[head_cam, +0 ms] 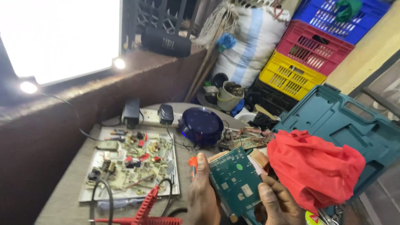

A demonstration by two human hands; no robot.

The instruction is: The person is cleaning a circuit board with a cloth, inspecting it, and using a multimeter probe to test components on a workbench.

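Right now the green circuit board (236, 182) sits pinched between both hands: left hand (203, 193) fingers clasp its left edge beside an orange-handled tool (193, 163), right hand (278, 203) thumb presses its lower right corner. Just right of that thumb lies a red cloth (315, 168).

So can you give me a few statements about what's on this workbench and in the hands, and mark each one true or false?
1. Both hands, left and right, hold a green circuit board. True.
2. The red cloth lies on the yellow crate. False: it rests by the open teal tool case.
3. The stacked crates are blue, red and yellow. True.
4. The round dark blue device sits on the floor. False: it sits on the table.
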